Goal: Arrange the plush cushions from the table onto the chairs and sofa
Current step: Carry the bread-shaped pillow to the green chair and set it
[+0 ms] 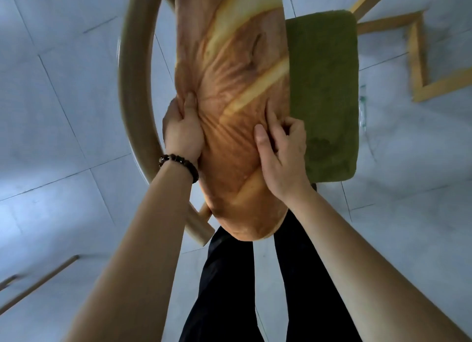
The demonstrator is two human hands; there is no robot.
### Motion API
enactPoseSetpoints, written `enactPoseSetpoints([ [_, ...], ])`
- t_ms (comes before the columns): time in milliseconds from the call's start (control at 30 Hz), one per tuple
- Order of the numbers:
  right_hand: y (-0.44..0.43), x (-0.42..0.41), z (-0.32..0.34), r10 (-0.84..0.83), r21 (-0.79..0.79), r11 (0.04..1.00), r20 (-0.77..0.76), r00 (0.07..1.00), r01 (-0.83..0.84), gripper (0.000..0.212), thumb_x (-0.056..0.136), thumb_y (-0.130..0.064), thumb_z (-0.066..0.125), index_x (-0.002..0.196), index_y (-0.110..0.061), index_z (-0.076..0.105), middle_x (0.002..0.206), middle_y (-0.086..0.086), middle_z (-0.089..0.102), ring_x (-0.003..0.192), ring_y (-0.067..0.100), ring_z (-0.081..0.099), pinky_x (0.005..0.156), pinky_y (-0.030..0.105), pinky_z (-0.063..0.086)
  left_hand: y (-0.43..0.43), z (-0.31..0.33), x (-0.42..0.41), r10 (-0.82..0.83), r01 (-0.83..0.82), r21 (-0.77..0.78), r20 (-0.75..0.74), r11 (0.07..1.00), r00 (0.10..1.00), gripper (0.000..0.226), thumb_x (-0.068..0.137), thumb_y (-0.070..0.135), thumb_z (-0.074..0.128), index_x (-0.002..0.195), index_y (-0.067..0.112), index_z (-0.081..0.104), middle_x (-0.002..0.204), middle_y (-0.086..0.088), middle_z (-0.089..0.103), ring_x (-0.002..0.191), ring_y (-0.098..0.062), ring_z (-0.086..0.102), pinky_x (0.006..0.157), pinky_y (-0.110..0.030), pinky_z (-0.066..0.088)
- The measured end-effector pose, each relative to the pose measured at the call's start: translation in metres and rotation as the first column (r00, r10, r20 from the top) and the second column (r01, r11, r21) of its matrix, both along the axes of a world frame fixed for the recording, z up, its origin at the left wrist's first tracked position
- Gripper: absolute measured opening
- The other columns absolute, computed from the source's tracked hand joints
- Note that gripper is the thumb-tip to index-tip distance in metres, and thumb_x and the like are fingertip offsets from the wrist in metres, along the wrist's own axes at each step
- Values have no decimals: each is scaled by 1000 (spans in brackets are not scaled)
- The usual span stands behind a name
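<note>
A long bread-shaped plush cushion, brown with pale yellow stripes, stretches from the top of the view down to my legs. My left hand pinches its left edge, thumb pressed into the fabric. On the cushion's right side my right hand grips it with fingers dug in. The cushion hangs over a wooden chair with a curved beige backrest and a green seat pad. The cushion hides the left part of the seat.
Pale tiled floor lies all around the chair. A yellow wooden frame stands at the upper right beyond the seat. Thin wooden bars cross the lower left. My dark trouser legs are directly below the cushion.
</note>
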State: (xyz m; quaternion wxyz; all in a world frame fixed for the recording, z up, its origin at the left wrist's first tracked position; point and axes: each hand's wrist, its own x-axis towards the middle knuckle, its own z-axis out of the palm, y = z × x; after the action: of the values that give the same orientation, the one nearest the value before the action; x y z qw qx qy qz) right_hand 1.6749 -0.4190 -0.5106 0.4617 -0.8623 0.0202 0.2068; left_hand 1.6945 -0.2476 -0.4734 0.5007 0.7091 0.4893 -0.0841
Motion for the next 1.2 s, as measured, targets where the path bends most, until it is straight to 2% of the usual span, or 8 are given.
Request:
enactPoseSetpoints([
  [133, -1, 2, -19, 119, -129, 983, -81, 990, -128, 70, 95, -66, 18, 160, -40, 23, 117, -2, 30, 120, 21, 36, 106, 32, 24, -12, -7, 6, -89, 107, 148, -123, 983, 988, 42, 110, 37, 29, 143, 17, 48, 142, -1, 57, 128, -20, 52, 90, -20, 30],
  [267, -9, 6, -9, 125, -107, 986, -57, 991, -131, 72, 93, -69, 25, 158, -39, 28, 120, -1, 32, 120, 20, 35, 108, 33, 24, -5, -6, 2, -112, 124, 89, -130, 988, 985, 45, 110, 38, 28, 147, 18, 44, 146, -1, 54, 135, -22, 48, 100, -23, 32],
  [333, -10, 3, -2, 117, -140, 983, -28, 993, -120, 70, 92, -71, 32, 157, -43, 31, 140, 6, 33, 137, 26, 29, 118, 41, 18, -1, -10, 1, -69, 74, 34, -127, 997, 990, 44, 110, 40, 30, 145, 22, 48, 135, 4, 58, 127, -20, 52, 105, -29, 37],
  [467, -4, 1, -8, 178, -19, 983, -181, 967, -184, 73, 91, -76, 40, 156, -56, 12, 170, -3, -18, 157, 28, -13, 127, 55, 2, -3, -21, 5, -50, 70, 109, -176, 992, 983, 39, 110, 33, 30, 129, 12, 58, 115, -2, 62, 110, -24, 57, 89, -27, 37],
  [567, -1, 5, -13, 181, -23, 982, -189, 965, -188, 73, 95, -72, 42, 158, -53, 10, 171, -1, -16, 158, 29, -8, 126, 58, 11, -3, -28, 8, -35, 60, 144, -167, 988, 985, 38, 110, 30, 32, 125, 9, 59, 115, -8, 64, 115, -29, 60, 90, -29, 40],
  [733, -7, -2, 5, 67, 96, 993, -39, 997, -63, 70, 98, -60, 51, 159, -46, 19, 173, 2, 3, 158, 28, 8, 125, 56, 21, 2, -18, -5, 112, -112, -1, -47, 994, 993, 39, 107, 43, 36, 135, 28, 58, 124, 11, 65, 119, -13, 61, 107, -33, 47],
  [1067, 2, -1, -17, 246, -152, 958, -8, 969, -245, 72, 96, -73, 25, 160, -44, 9, 173, 1, 1, 155, 43, 8, 121, 63, 20, 11, -11, 14, -92, 122, 97, -270, 988, 959, 34, 106, 28, 35, 126, 14, 58, 115, -1, 61, 116, -26, 59, 100, -37, 47],
  [1200, 2, -8, -9, 137, -36, 990, -7, 990, -138, 82, 96, -73, 35, 163, -34, 7, 173, 0, 5, 158, 33, 8, 124, 59, 18, -6, 34, 65, -343, 293, 449, 33, 844, 939, 50, 99, 12, 38, 149, 15, 43, 146, -3, 50, 126, -6, 46, 98, -3, 33],
])
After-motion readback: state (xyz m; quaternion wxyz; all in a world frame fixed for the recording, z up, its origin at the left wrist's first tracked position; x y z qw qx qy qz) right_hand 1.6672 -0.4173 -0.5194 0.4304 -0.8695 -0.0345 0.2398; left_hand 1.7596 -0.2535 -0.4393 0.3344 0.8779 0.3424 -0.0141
